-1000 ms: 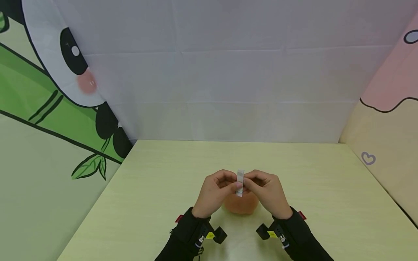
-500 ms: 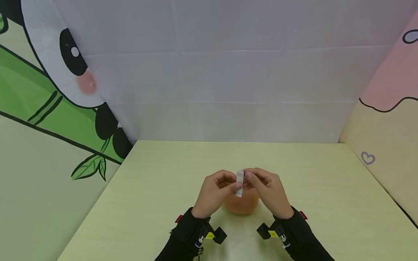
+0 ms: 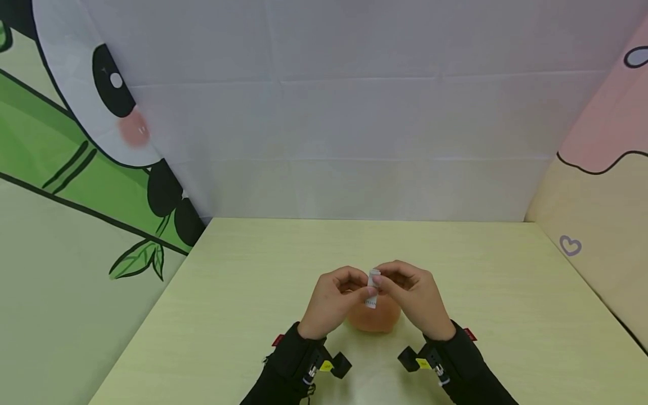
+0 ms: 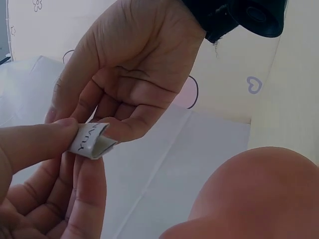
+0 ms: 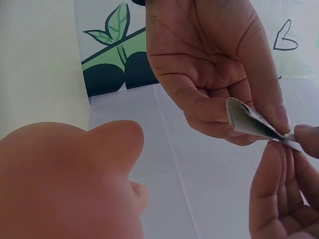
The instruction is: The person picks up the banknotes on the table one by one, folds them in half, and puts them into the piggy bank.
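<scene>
A folded banknote [image 3: 371, 302], a narrow pale strip with "YUAN" printed on it, is held up between both hands. My left hand [image 3: 331, 301] pinches it between thumb and fingers, low on the strip in the head view. My right hand [image 3: 417, 301] has its thumb and fingertips on the upper end. The left wrist view shows the note's [image 4: 87, 142] doubled end sticking out past the left thumb. Beneath the hands stands a rounded orange-pink piggy bank [image 3: 373, 322]; the hands partly cover its top. An ear and a snout stick out from the piggy bank [image 5: 70, 184] in the right wrist view.
Under everything lies a pale wooden table [image 3: 273, 253]. A white cloth [image 3: 324, 112] hangs behind its far edge, with cartoon-printed panels [image 3: 597, 225] at both sides. Dark cameras [image 3: 341, 365] sit on the inner side of each wrist.
The right thumb lifted off, then came back down onto the note's upper end. The strip's top now sits lower and looks shorter. The left hand and the piggy bank hardly moved.
</scene>
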The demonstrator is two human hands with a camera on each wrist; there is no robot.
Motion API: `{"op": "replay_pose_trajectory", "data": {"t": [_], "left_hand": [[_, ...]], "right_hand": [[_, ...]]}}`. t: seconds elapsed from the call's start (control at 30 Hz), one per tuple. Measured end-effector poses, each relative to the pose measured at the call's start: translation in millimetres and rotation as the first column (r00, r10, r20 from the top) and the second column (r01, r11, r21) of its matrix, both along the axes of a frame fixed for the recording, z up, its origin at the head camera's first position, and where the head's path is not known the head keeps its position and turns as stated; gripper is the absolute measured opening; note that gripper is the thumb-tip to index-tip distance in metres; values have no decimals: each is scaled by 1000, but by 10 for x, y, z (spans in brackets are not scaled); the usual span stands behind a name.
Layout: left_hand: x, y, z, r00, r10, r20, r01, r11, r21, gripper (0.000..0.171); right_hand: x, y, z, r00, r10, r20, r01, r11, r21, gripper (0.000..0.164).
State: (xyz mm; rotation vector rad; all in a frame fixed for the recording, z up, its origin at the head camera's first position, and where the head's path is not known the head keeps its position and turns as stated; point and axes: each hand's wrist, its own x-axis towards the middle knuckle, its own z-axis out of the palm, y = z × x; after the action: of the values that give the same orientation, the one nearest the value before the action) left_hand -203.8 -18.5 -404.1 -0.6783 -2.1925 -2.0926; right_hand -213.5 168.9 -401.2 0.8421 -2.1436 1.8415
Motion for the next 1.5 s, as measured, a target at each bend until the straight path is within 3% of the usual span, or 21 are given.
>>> {"op": "replay_pose_trajectory", "data": {"t": [0.43,1.0,1.23,1.5], "left_hand": [[-97,101,5,999,26,-18,-26,1000,-5,15],[-305,254,6,999,44,-16,-44,999,-27,19],[-376,306,6,999,53,-2,-53,997,-61,18],[-380,311,-8,997,61,-49,-64,996,-59,17]], "right_hand": [[-162,75,13,1000,4,11,-4,1000,-2,10],[-449,239,54,998,8,-61,-10,999,-32,8],[-537,300,81,999,2,-42,-5,998,-57,8],[-546,308,73,1000,-9,11,10,999,-45,11]]}}
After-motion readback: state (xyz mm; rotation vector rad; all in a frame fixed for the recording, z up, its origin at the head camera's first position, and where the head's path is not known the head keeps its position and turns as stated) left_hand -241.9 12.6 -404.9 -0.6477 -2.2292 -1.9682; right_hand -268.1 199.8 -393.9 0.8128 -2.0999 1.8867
